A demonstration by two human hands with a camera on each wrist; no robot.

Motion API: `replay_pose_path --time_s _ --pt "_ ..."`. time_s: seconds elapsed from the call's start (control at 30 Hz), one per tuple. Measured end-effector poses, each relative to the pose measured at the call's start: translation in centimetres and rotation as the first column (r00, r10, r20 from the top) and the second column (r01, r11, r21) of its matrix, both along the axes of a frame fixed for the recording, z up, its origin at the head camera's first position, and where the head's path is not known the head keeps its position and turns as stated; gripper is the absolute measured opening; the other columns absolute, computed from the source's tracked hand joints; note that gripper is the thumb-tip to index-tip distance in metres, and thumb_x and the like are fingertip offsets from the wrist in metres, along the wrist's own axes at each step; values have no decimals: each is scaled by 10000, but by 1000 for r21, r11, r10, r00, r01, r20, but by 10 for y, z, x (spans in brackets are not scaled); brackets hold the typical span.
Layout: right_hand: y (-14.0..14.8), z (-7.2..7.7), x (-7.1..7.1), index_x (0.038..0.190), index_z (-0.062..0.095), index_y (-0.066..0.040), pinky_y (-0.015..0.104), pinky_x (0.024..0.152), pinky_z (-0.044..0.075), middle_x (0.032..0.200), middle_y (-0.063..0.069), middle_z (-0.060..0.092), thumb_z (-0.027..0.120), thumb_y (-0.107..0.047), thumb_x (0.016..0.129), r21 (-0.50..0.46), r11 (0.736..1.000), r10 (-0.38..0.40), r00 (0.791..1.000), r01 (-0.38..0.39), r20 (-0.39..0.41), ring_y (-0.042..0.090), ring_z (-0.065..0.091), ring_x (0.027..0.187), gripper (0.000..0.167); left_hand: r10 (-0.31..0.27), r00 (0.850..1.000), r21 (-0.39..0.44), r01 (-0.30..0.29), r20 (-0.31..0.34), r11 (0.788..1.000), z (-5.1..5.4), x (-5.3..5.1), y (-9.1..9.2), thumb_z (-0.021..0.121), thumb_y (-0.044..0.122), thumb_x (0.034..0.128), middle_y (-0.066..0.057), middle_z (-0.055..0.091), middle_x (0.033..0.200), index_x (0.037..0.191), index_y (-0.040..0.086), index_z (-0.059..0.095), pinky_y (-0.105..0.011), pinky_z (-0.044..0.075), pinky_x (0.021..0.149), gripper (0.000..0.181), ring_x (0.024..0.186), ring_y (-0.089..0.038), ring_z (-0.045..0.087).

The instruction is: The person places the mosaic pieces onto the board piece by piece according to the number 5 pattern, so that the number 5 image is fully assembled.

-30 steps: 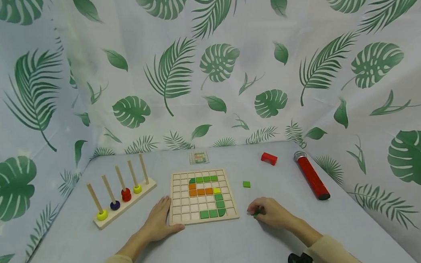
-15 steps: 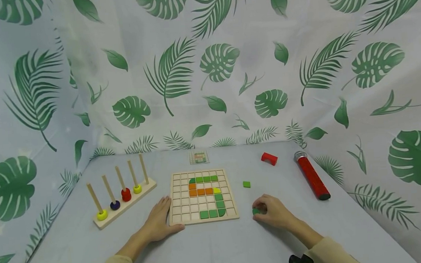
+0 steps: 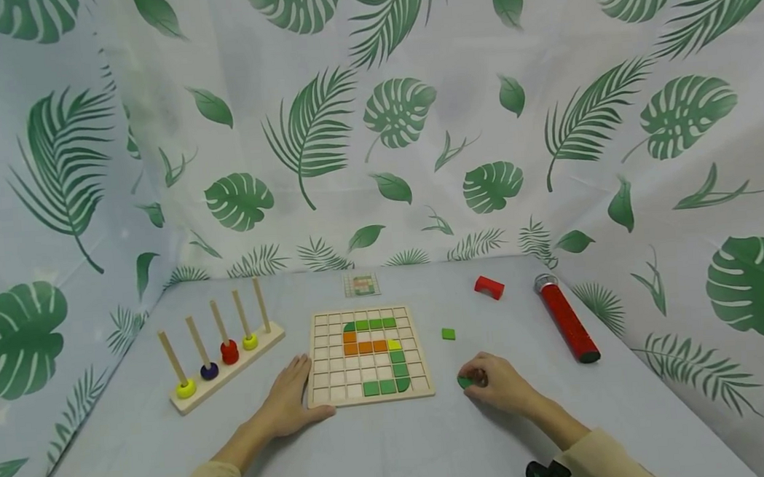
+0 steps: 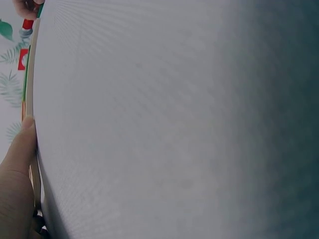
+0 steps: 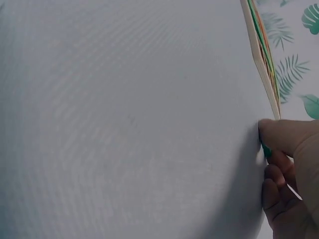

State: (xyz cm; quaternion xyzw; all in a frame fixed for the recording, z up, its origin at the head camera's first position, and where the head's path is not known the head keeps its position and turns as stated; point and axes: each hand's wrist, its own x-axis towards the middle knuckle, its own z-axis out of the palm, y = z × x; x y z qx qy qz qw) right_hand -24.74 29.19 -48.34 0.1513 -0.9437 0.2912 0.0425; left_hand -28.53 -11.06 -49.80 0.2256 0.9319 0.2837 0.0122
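In the head view a wooden grid board (image 3: 328,380) lies in the middle of the table, with green, orange and yellow tiles set in some squares. My left hand (image 3: 288,405) rests at its near left corner, fingers along the left side and thumb at the front edge. To the right of the board, my right hand (image 3: 501,386) pinches a dark green tile (image 3: 464,382) between thumb and fingers, low over the table. Part of that tile is hidden by the fingertips. A light green square tile (image 3: 448,334) lies flat beyond my right hand.
On the left stands a wooden peg stand (image 3: 195,400) with yellow, dark blue and red rings. A small pattern card (image 3: 361,285) lies behind the board. Farther right are a red arch block (image 3: 489,287) and a red cylinder (image 3: 568,322) with a silver end.
My right hand has shifted slightly to the right, and the dark green tile has turned in its fingers. The left hand and the board stay in place.
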Motion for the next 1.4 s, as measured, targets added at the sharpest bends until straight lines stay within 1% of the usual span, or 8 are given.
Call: replay_pose_path --time_s 0.2,0.4,0.6,0.83,0.9,1.1,1.23,1.4 --pt "-2 -1 0 954 685 -111 212 652 486 886 -36 553 729 -46 793 -5 1000 -16 1000 16 -1 125 506 779 179 -1 1000 4 1 0 1000 -1 0 0 719 549 753 -255 234 1500 1440 -95 252 -507 127 1133 1051 1399 -389 146" --pt "-3 0 -1 971 676 -101 214 645 481 870 -36 548 718 -20 786 -22 999 -31 999 30 -25 118 503 775 205 -3 1000 1 3 -2 1000 -3 -2 0 712 567 749 -253 233 1502 1442 -93 251 -508 130 1132 1062 1399 -388 145" --pt "-17 2 -12 964 678 -111 218 643 487 883 -43 560 712 -10 785 -50 997 -58 997 55 -60 110 513 782 208 5 1000 -3 -5 -3 1000 -5 -1 -2 707 577 748 -253 236 1501 1440 -93 255 -503 131 1133 1064 1399 -386 148" --pt "-48 8 -25 944 683 -60 254 666 487 870 -1 583 693 8 776 -96 995 -4 987 -11 -158 159 527 789 182 4 1000 -16 -4 -20 1000 -4 -1 -2 704 567 758 -254 245 1497 1439 -96 254 -494 135 1135 1051 1400 -381 153" --pt "-59 9 -28 945 684 -51 257 666 483 861 6 582 696 3 772 -104 994 4 985 -22 -173 163 525 782 181 3 1000 -12 -3 -24 1000 -2 -1 -1 712 550 760 -257 248 1495 1437 -99 257 -495 139 1134 1043 1398 -383 156" --pt "-93 8 -38 914 691 -46 235 640 473 840 12 559 693 9 748 -129 988 56 983 -79 -173 136 497 748 175 -4 1000 -25 4 -21 1000 0 -1 -1 710 547 765 -256 244 1497 1438 -99 255 -493 143 1134 1038 1398 -382 159" --pt "-113 9 -41 893 688 -64 225 617 447 821 -12 539 724 -27 755 -109 985 110 978 -131 -180 133 481 722 147 -7 1000 -35 7 -12 999 -1 -2 0 698 565 766 -247 237 1503 1444 -90 249 -482 135 1138 1044 1402 -373 152" --pt "-138 8 -43 889 688 -66 224 615 453 808 -11 539 737 -45 755 -99 975 177 968 -197 -180 143 493 721 143 8 1000 -39 -8 2 999 -3 -3 -1 693 581 760 -231 234 1510 1452 -74 247 -476 132 1139 1052 1407 -358 145"
